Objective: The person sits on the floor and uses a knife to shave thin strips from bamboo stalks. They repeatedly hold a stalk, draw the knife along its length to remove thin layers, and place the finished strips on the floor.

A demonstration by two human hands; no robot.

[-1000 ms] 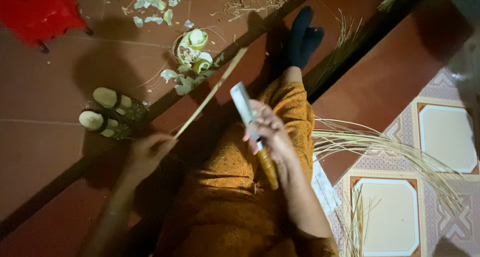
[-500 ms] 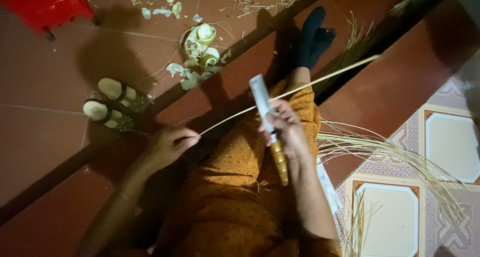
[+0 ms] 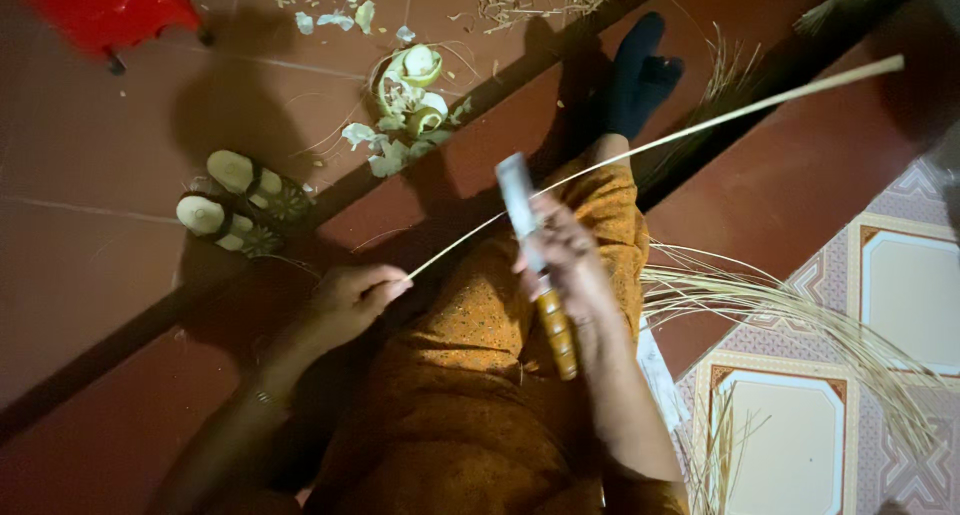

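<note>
Your left hand [image 3: 350, 300] pinches the thin end of a long pale palm-leaf rib [image 3: 690, 130] stretched over your orange-clad lap; your right hand [image 3: 570, 265] grips a wooden-handled knife [image 3: 535, 250], blade against it. Loose ribs [image 3: 790, 310] fan beside you.

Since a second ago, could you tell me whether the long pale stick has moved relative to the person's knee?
Yes. The long pale stick has swung right; its far end now reaches past the dark-socked foot.
</note>
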